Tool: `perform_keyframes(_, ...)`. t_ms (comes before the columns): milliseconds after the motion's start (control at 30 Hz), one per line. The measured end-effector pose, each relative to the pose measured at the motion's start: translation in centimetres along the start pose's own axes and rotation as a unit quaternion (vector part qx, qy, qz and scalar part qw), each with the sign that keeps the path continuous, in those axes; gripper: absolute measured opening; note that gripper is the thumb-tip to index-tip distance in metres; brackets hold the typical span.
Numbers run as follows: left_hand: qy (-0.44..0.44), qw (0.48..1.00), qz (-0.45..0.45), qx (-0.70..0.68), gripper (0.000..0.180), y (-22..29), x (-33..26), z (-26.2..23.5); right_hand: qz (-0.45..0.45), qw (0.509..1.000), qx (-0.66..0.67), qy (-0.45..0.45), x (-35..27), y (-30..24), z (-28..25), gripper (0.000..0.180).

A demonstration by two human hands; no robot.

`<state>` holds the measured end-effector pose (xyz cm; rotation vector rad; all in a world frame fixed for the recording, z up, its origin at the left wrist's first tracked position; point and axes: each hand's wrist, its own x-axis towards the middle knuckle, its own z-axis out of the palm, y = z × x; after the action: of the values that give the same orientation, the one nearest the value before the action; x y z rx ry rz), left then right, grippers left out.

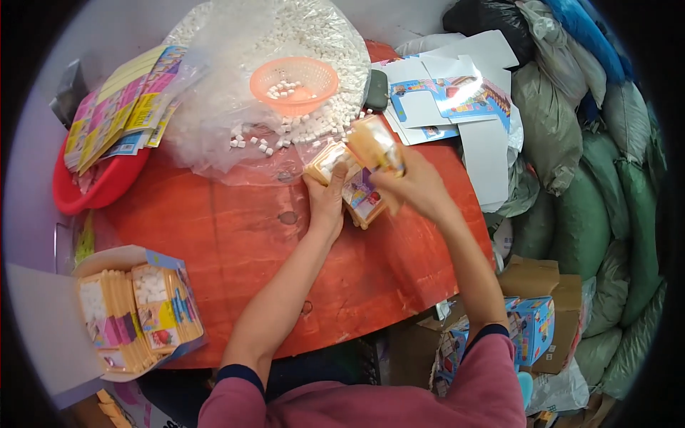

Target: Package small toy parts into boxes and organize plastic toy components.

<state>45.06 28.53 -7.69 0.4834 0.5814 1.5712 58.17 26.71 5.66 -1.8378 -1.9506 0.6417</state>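
Observation:
Over the red table, my left hand (325, 203) is closed round a stack of small orange-edged packets (364, 202), its thumb lying on the top one. White pieces show through the clear part of that packet, beside a purple printed part. Just to the right, my right hand (415, 184) grips a similar packet (375, 140), tilted and blurred by motion, above the far end of the stack. Whether it is one packet or a few together, I cannot tell. Some fingertips of both hands are hidden.
At the far side lies a large heap of white cubes (314, 28) on plastic film, with a pink basket (294, 107). Printed cards fill a red basin (118, 182) at left. An open box (187, 274) holds packet stacks. Flat cartons (485, 157) and sacks (571, 207) are at right.

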Motion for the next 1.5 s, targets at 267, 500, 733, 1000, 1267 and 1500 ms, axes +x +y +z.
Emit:
perform_keyframes(267, 0.011, 0.999, -0.007, 0.052, 0.101, 2.5, -5.4, 0.5, -0.105, 0.982, -0.153, 0.028, -6.3, 0.3, 5.7, 0.1)
perform_keyframes(500, -0.22, 0.965, 0.116, 0.085, 0.111, 11.3, -13.7, 0.7, -0.175, 0.858, 0.426, -0.229, -9.6, -2.2, 3.1, 0.111)
perform_keyframes(733, -0.263, 0.853, 0.187, 0.411, 0.137, 13.1, -15.2, -6.0, -0.202, 0.866, 0.397, -0.227, -12.1, -1.7, 9.4, 0.094)
perform_keyframes(1000, -0.233, 0.82, 0.215, 0.476, 0.129, 11.8, -15.7, -7.7, -0.149, 0.886, 0.321, -0.299, -12.7, -3.1, 10.5, 0.073)
perform_keyframes(1267, -0.181, 0.887, 0.134, 0.402, 0.099, 11.7, -15.7, -7.0, -0.103, 0.835, 0.466, -0.272, -11.6, -2.8, 12.0, 0.076)
perform_keyframes(1500, -0.083, 0.926, 0.053, 0.365, 0.073, 12.9, -15.1, -6.2, -0.1, 0.828, 0.5, -0.232, -11.0, -4.1, 11.6, 0.075)
